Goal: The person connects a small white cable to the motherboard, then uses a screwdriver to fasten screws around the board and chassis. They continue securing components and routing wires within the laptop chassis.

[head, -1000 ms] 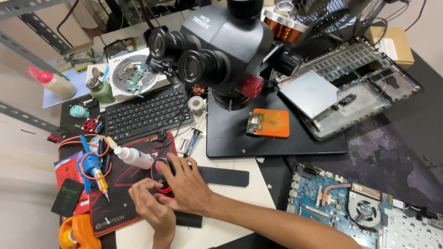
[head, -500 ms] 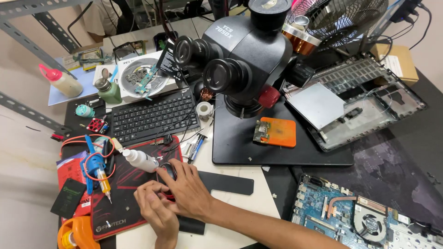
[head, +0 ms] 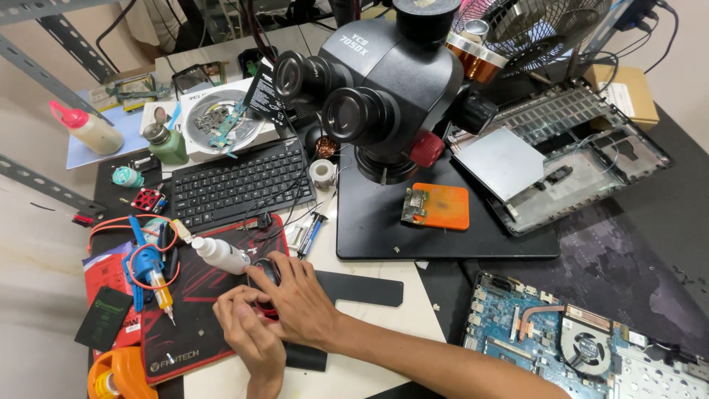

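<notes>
Since half a second earlier my left hand (head: 247,332) and right hand (head: 295,303) stayed together at 7 o'clock on the tabletop (head: 384,295). Both sets of fingers were curled around a small black-and-red part (head: 264,284), beside the white squeeze bottle (head: 220,253); only the view had shifted.

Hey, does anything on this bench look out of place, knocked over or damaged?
Nothing looks spilled or broken. The white bottle lies on its side on the red mat beside the hands. The laptop shell and blue motherboard lie open and apart. A black cable trails across the keyboard.
</notes>
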